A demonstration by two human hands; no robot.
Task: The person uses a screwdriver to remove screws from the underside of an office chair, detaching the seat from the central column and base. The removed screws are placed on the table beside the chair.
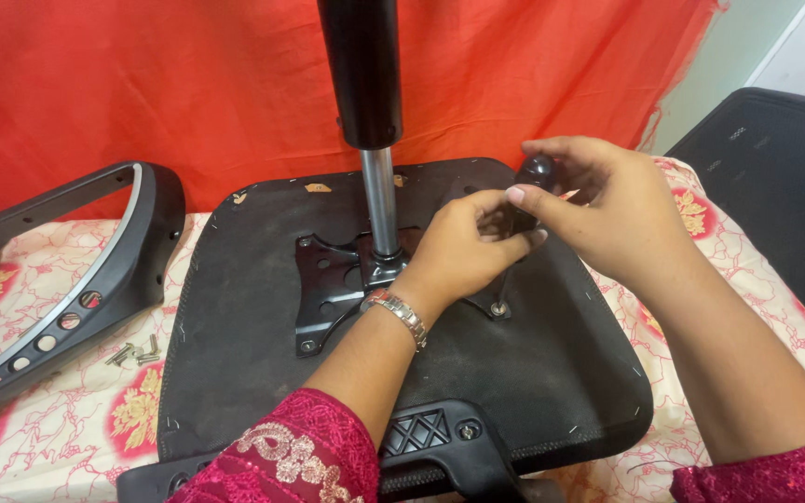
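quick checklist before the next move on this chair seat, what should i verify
1. Both hands on the part: left hand and right hand meet at the black lever knob: ok.
2. Grip on the knob: right fingertips are around it, but how firm the hold is, cannot tell.
3. Seat lying flat, underside up on the patterned cloth: ok.
4. Metal plate bolted: bolts show at two near corners, the others hidden by the hands: cannot tell.
5. Loose screws lie on the cloth by the seat edge, easy to knock away: not ok.
6. Gas cylinder upright in the plate: ok.
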